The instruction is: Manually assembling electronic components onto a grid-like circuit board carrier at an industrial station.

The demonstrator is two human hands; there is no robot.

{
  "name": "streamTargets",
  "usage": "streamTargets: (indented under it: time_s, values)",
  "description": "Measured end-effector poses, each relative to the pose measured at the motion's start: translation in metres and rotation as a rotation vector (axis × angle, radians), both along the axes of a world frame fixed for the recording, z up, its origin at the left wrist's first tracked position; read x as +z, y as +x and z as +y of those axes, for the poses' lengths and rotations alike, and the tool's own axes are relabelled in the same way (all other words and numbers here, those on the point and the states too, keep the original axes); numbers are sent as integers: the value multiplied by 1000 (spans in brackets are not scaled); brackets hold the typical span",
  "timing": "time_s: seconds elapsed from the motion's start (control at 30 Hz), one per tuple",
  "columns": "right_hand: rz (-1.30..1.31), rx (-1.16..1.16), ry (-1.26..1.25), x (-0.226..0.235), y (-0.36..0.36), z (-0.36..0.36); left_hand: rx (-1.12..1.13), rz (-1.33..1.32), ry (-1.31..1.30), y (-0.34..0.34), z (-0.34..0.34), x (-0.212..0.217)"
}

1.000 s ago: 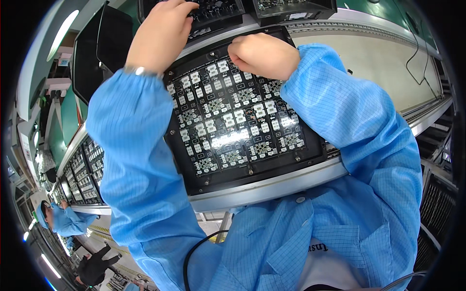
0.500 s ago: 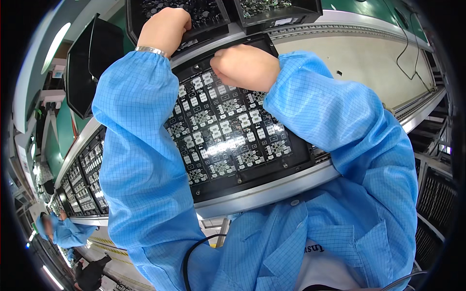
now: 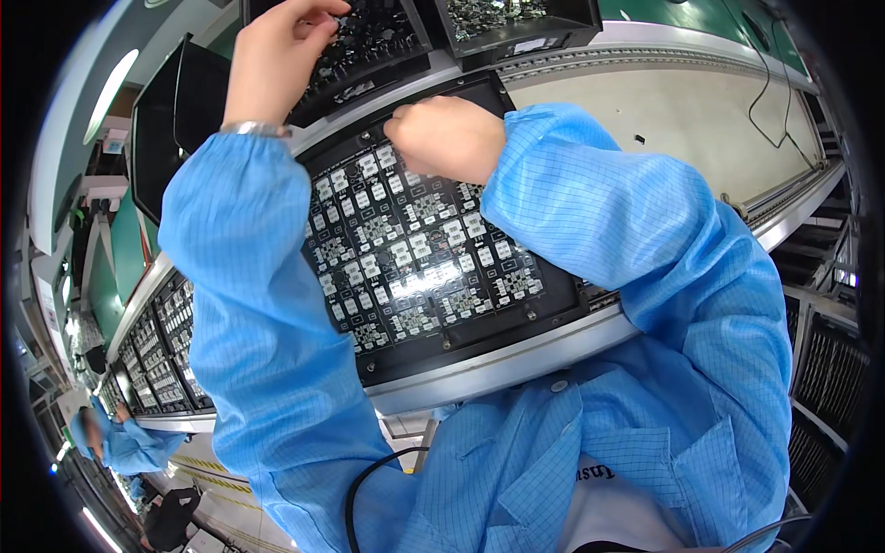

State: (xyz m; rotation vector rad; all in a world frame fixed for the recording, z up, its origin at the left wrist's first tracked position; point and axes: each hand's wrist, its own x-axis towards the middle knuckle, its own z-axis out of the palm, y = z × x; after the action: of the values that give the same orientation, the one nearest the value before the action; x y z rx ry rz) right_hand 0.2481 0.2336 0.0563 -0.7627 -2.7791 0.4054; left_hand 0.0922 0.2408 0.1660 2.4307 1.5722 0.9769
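Note:
My left hand point(image 3: 269, 63) is raised at the left edge of a black bin point(image 3: 419, 57) heaped with small dark components point(image 3: 373, 32). Its fingers are curled and the thumb is bent towards them; whatever they hold does not show. Below the bin lies a black-framed panel of circuit boards point(image 3: 406, 253) with rows of white and silvery parts. Over the panel's far edge, my right hand point(image 3: 447, 138) is closed with its fingers turned down. Its fingertips and anything in them are hidden behind the hand.
A second black bin point(image 3: 553, 39) of small shiny parts stands to the right. An upright black tray point(image 3: 166, 129) is at the left. More panels point(image 3: 166, 332) line the conveyor, where a co-worker point(image 3: 129, 442) stands. A small black piece point(image 3: 639, 139) lies on the pale surface at right.
My left hand has drawn back to the left from over the dark components and turned, showing its curled fingers. My right hand and the panel have shifted slightly left in view.

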Motion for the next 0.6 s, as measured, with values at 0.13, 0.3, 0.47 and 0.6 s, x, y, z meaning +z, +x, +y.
streamTargets:
  time_s: [0.13,0.3,0.47,0.6]
  values:
    - [-69,23,-62,2,-2,3,-6,-262,-205,-25,-7,-7]
    - [-69,38,-70,-1,-2,6,126,-287,-194,-23,-62,-2]
    - [-84,49,-44,2,-3,-2,467,-181,-163,-64,-130,-31]
    - [-124,40,11,11,-7,-8,775,-664,-385,-83,-184,-85]
